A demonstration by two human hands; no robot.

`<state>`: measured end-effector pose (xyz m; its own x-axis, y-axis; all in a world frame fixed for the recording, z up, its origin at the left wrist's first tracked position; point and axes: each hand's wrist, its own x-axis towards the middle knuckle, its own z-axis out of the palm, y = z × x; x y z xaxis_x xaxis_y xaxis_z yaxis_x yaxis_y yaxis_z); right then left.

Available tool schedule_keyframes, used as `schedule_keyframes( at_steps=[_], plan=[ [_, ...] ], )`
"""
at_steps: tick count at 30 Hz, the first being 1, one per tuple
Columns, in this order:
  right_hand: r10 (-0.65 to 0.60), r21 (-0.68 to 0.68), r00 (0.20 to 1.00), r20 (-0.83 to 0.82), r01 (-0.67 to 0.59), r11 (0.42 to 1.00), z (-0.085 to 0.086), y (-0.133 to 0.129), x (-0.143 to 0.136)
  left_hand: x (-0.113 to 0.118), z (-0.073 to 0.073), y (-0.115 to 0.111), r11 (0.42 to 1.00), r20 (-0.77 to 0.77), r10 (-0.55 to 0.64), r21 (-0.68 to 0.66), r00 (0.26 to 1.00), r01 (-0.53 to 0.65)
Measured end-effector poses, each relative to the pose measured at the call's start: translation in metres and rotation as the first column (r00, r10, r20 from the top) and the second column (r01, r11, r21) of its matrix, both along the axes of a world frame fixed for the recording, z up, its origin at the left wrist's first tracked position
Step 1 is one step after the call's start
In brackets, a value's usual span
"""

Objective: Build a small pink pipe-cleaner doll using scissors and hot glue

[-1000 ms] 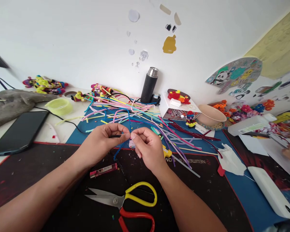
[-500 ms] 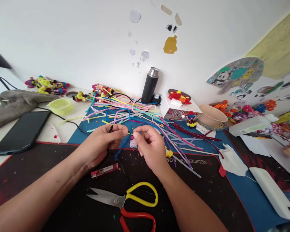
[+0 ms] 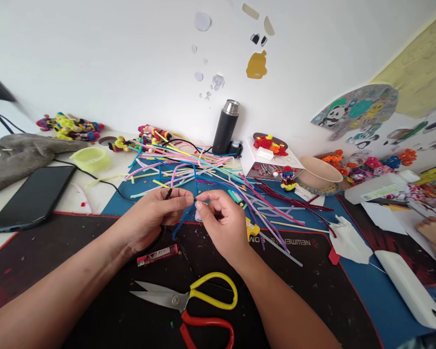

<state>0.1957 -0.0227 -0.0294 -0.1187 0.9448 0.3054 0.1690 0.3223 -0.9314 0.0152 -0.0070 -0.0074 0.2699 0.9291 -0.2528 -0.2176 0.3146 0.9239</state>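
Note:
My left hand point(image 3: 169, 208) is closed, thumb pressed to forefinger, with a black fuzzy stem end point(image 3: 168, 194) poking up from the grip. Its fingertips nearly meet those of my right hand point(image 3: 221, 218), which is curled in a pinch. Whatever sits between the fingertips is tiny and mostly covered. A blue pipe cleaner point(image 3: 195, 179) arches down to the fingertips and reappears below them. Behind my right fingers a small pinkish-white item is partly hidden. Under my hands lie a pink lighter point(image 3: 158, 255) and scissors point(image 3: 176, 301) with one yellow and one red handle.
Many coloured pipe cleaners point(image 3: 203, 169) spread behind my hands. A black thermos point(image 3: 226, 127), a white box point(image 3: 249, 167) and a bowl point(image 3: 319, 173) stand farther back. On the left lies a phone point(image 3: 32, 198); on the right, a glue gun point(image 3: 410, 291) and another person's hand point(image 3: 434, 232).
My right fingertips have shifted slightly left and now almost touch the left ones. A teal item shows behind the right hand. The other person's hand has come further into view.

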Motion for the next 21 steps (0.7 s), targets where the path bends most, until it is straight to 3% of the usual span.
schedule_keyframes(
  at_steps=[9, 21],
  plan=[
    [-0.013, 0.04, 0.998, 0.067, 0.011, 0.999, -0.0014, -0.0002, 0.0015, 0.0003, 0.0009, -0.0009, 0.999, -0.01, -0.001, -0.035, 1.0, 0.001],
    [-0.012, 0.017, 1.0, 0.01, 0.012, 1.0, -0.0006, 0.0003, 0.0008, -0.0009, -0.0008, -0.0002, 1.0, 0.007, 0.006, -0.021, 1.0, -0.005]
  ],
)
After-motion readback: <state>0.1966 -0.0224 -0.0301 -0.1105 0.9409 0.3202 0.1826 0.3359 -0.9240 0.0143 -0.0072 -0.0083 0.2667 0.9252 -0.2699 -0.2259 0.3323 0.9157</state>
